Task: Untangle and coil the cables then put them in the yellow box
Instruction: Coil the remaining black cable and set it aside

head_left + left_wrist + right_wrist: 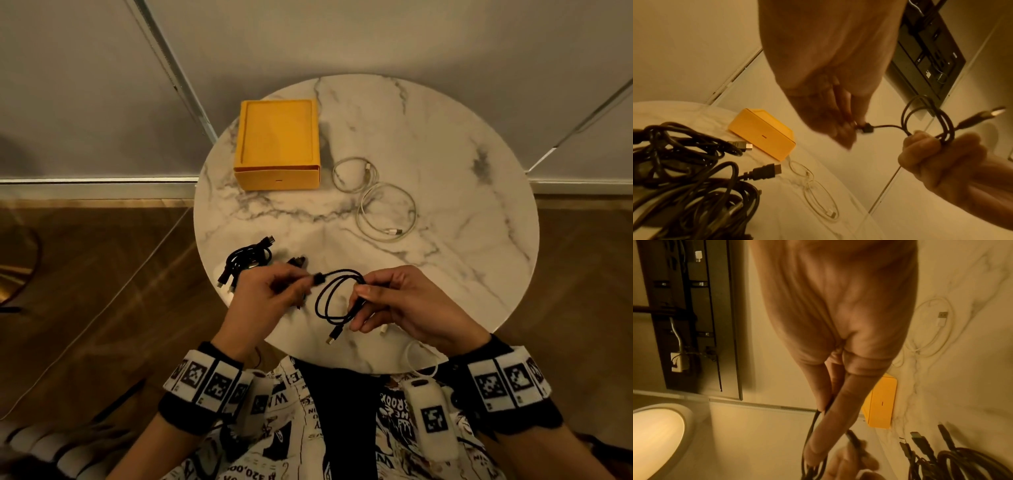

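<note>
While both hands hover over the 6 o'clock edge of the round marble table [445, 144], a black cable [334, 301] is held between them in a loose double loop. Left hand [263, 298]: fingertips pinch one end of the cable, just behind a small black collar on the cord. Right hand [404, 301]: thumb and curled fingers grip the gathered loops at their 3 o'clock side; the cable's metal plug hangs free below the loops, above the table. Yellow box [277, 144] sits at about 11 o'clock on the table, closed face up as far as the head view shows. Two white cables [373, 195], each in a rough ring, lie touching each other just beside the box on its 3 o'clock side, toward table centre. A bundle of black cables [246, 262] lies tangled at about 8 o'clock, close to the left hand, several plugs sticking out. Marker-patterned wristbands [205, 380] on both wrists.
</note>
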The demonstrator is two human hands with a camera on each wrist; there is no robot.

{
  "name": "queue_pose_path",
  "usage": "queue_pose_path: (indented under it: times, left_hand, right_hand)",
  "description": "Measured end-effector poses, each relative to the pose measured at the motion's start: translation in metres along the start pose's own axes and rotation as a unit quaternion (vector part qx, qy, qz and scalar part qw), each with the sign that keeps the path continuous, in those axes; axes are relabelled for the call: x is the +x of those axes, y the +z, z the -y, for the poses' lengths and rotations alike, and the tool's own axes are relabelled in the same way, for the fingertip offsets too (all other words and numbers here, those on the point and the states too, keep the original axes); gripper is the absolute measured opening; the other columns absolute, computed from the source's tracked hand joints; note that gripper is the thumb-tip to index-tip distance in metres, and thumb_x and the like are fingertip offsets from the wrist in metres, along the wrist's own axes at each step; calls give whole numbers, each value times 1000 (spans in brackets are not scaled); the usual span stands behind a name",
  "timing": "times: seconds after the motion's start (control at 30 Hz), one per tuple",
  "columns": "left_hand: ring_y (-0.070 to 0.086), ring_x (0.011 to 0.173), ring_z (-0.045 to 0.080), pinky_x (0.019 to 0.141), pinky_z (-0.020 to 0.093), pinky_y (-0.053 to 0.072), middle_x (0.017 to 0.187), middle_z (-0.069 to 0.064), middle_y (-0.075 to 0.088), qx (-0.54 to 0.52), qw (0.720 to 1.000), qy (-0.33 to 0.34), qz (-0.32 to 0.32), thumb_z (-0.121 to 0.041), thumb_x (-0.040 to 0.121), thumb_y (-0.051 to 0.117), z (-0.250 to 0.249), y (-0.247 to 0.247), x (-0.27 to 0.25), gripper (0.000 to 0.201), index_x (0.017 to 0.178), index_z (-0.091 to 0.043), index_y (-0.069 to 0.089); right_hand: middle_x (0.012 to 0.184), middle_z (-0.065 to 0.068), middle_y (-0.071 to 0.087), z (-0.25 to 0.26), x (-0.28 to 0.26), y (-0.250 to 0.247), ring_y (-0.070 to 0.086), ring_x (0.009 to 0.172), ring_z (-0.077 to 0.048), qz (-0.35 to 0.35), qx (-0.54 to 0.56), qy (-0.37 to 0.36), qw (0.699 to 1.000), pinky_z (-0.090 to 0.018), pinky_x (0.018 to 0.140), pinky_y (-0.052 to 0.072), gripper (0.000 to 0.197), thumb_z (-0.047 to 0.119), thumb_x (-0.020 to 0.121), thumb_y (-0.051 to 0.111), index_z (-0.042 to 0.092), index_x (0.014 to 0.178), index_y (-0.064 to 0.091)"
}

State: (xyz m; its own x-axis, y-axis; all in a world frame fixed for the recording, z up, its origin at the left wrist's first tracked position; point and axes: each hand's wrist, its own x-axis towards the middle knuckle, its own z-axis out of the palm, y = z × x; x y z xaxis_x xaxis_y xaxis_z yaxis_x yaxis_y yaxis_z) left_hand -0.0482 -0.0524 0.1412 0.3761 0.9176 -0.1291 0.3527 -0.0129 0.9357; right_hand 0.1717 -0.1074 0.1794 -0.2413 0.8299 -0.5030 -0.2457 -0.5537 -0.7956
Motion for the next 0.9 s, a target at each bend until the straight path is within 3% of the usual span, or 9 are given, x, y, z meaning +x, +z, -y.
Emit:
queue_pose_path:
  times: [0.07, 0.2, 0.33, 0.43, 0.53, 0.6, 0.77, 0.8, 0.9]
  left_hand:
    - [69, 63, 13, 54, 27, 54, 75, 2, 73, -5, 994, -31, 102, -29, 82, 69, 0, 7, -1, 18, 89, -14, 76]
    - [70, 63, 18, 51, 23, 53, 79, 10, 75, -144, 967, -97, 185, -5, 88, 63, -4, 19, -6, 14, 89, -11, 76]
    - [70, 73, 24, 57, 25, 54, 90, 17, 73, -232, 923, -159, 265, -5, 90, 56, -8, 21, -8, 20, 94, -8, 76]
    - [67, 75, 25, 55, 28, 52, 91, 17, 71, -279, 897, -213, 269, -19, 82, 45, -10, 23, -9, 34, 90, -7, 75]
    - [62, 68, 20, 49, 25, 45, 80, 8, 70, -219, 929, -191, 229, -35, 92, 57, -9, 28, -12, 29, 80, -15, 75]
    - [55, 64, 16, 49, 22, 41, 71, 4, 64, -210, 943, -171, 195, -34, 89, 61, -6, 31, -11, 26, 73, -19, 74]
    - [51, 67, 11, 55, 24, 39, 73, -1, 58, -339, 880, -248, 222, -28, 86, 57, -10, 28, -8, 20, 74, -16, 67]
    - [52, 66, 13, 54, 25, 39, 72, 1, 57, -318, 884, -258, 224, -27, 85, 58, -9, 30, -8, 18, 74, -15, 67]
    - [59, 64, 21, 51, 29, 45, 68, 0, 60, -104, 960, -177, 189, -30, 86, 68, -5, 27, -6, 22, 71, -14, 68]
  right_hand:
    - [78, -25, 68, 2, -1, -1, 71, 65, -29, -11, 0, -8, 1000, -26, 57, 58, 20, 7, 88, 58, -12, 88, 64]
    - [79, -28, 70, 4, -1, -5, 72, 67, -33, -38, -52, -8, 998, -27, 58, 58, 16, 4, 88, 61, -11, 87, 65]
    - [72, -25, 70, 5, -4, -8, 72, 65, -33, -32, -99, 5, 995, -27, 57, 58, 17, 5, 88, 64, -12, 89, 66]
    - [73, -29, 69, 6, -4, -10, 71, 66, -35, -34, -120, 9, 992, -28, 57, 58, 18, 5, 87, 65, -13, 88, 65]
    - [74, -30, 69, 4, -3, -8, 72, 68, -37, -29, -139, 13, 990, -30, 58, 59, 19, 5, 87, 66, -14, 86, 65]
    - [73, -29, 69, 1, -2, -6, 72, 69, -37, -22, -148, 15, 989, -30, 59, 59, 20, 6, 87, 66, -14, 85, 65]
    - [68, -28, 67, -3, 1, -7, 72, 65, -35, -28, -146, 13, 989, -29, 57, 59, 19, 2, 87, 64, -17, 86, 63]
    - [68, -29, 67, -4, 1, -9, 72, 65, -34, -31, -146, 12, 989, -29, 57, 59, 19, 2, 87, 64, -17, 86, 63]
    - [69, -30, 67, -7, 9, -7, 71, 64, -34, -22, -171, 17, 985, -31, 58, 59, 18, 2, 88, 63, -16, 86, 65]
